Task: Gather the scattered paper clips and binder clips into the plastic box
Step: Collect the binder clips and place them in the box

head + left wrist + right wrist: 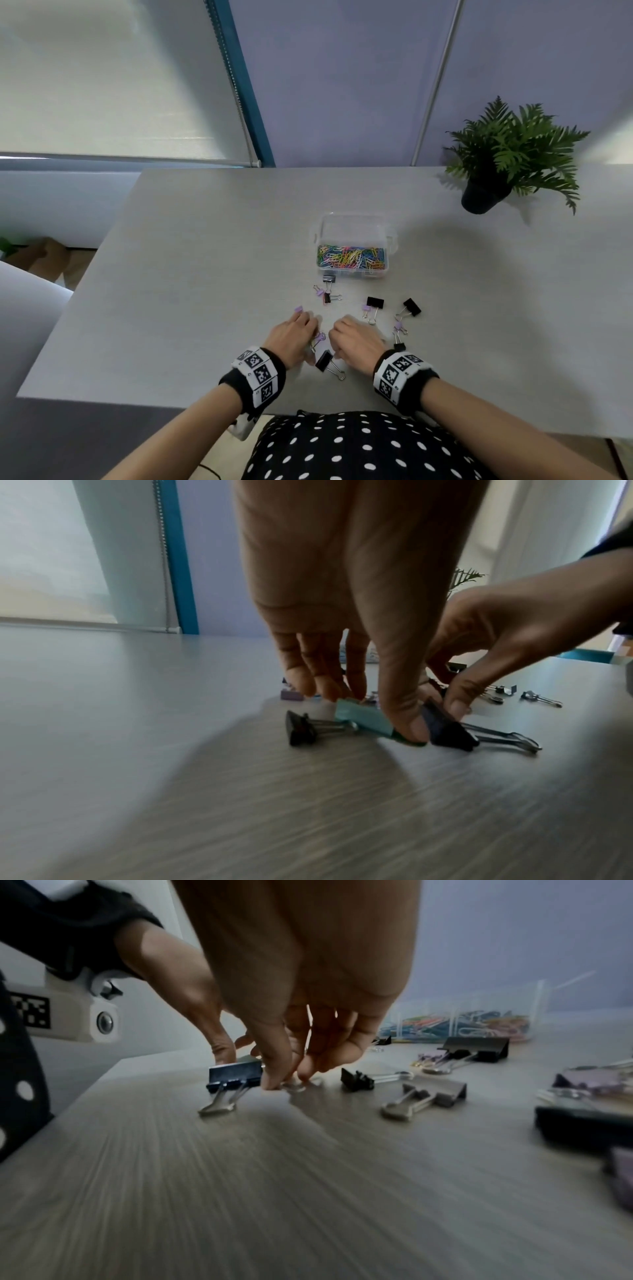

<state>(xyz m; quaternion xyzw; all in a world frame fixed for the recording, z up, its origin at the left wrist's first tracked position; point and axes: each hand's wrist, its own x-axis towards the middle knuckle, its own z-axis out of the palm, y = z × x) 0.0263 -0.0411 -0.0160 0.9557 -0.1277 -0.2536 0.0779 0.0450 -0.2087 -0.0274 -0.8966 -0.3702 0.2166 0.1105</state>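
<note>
From the head view, both hands are low over the near part of the grey tabletop [178, 274], close together. The left hand [291, 337] and the right hand [356, 342] have their fingers curled downward around a small cluster of binder clips; a large black binder clip [325, 361] lies between the wrists, its wire handles pointing toward the person. Further back stands the clear plastic box [354, 224], open, its bottom covered with coloured paper clips [351, 257]. Between the box and the hands more binder clips lie scattered, black and lilac (one dark clip touches the box's front wall). A potted fern [510, 154] stands at the far right.

In the left wrist view, the left hand's thumb and fingers pinch a pale teal binder clip [359, 718], which touches the tabletop. Just beside it the right hand's fingertips [457, 703] grip the body of the large black binder clip. A small black clip [301, 729] lies to the left.

In the right wrist view, the right hand's fingertips [274, 1081] press down beside the large black binder clip; what exactly they pinch is blurred. The plastic box shows at the back right.
</note>
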